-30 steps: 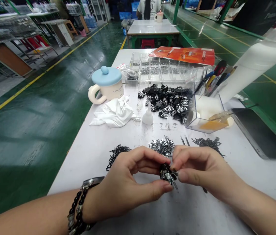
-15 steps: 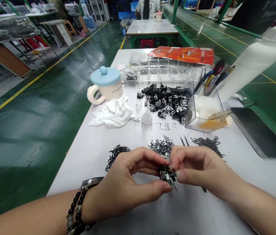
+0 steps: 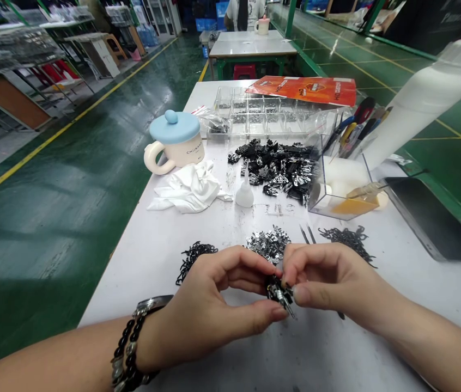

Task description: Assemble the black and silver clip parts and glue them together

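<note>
Between thumb and fingers, my left hand [image 3: 218, 299] holds a small black and silver metal assembly [image 3: 279, 294] above the white table [image 3: 140, 250]. The fingertips of my right hand [image 3: 328, 277] pinch at the assembly's right side. Behind the hands lies a pile of small silver parts [image 3: 269, 242]. Black hook-like pieces form one pile [image 3: 195, 256] at the left and another pile [image 3: 349, 242] at the right. Tweezers [image 3: 307, 234] lie partly under my right hand. Farther back is a heap of black and silver assemblies [image 3: 279, 166].
A lidded mug [image 3: 177, 141], a white cloth [image 3: 193, 188] and a small squeeze bottle [image 3: 244, 193] stand left of the heap. To the right are a clear tool box [image 3: 340, 190], a large white bottle [image 3: 422, 103] and a dark tablet [image 3: 438, 218]. A divided tray [image 3: 263, 117] lies behind.
Both hands hold nearly the same pose around the assembly. My right fingertips have shifted very slightly left; the whole view has moved a little.
</note>
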A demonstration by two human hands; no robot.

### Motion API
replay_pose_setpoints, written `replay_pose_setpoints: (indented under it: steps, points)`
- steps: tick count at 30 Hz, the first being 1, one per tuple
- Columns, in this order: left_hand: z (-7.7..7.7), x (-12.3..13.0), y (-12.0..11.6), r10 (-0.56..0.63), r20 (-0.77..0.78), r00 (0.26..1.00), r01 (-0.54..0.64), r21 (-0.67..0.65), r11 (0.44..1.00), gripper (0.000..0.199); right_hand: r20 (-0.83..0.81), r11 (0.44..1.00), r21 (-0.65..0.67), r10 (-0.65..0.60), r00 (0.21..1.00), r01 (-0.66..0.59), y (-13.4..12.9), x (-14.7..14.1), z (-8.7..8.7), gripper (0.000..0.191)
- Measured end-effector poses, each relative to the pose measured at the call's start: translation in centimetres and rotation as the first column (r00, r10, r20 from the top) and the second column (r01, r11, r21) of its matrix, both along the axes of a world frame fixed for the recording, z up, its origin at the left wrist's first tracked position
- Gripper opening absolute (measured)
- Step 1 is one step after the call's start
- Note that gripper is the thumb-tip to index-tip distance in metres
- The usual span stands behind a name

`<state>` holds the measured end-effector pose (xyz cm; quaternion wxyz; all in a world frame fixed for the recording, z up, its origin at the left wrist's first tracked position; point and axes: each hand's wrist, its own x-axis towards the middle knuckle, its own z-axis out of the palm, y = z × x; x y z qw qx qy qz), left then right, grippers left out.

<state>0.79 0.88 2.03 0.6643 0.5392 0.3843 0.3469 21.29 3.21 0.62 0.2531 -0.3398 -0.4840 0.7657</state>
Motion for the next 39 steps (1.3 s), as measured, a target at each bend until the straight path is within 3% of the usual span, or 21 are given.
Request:
replay_pose_setpoints:
  steps: [14,23,32,39]
  points:
    - [0.0,0.2,0.0,0.029,0.03,0.999,-0.027,-0.079,0.997,0.03,-0.017,0.991,-0.117,-0.071,0.997,0.069,-0.5,-0.5,0.4,0.005]
    - [-0.3,0.1,0.0,0.023,0.036,0.999,-0.02,-0.073,0.997,0.033,0.092,0.997,-0.001,-0.081,0.993,0.081,-0.9,-0.5,0.3,0.008]
    - [-0.4,0.2,0.0,0.042,0.055,0.998,-0.04,-0.049,0.998,0.033,0.048,0.986,-0.06,-0.153,0.987,0.156,-1.2,-1.0,0.5,0.009]
    - [-0.4,0.1,0.0,0.064,0.073,0.995,-0.062,-0.026,0.998,0.037,-0.079,0.966,-0.194,-0.192,0.978,0.174,-1.2,-1.3,0.1,0.008]
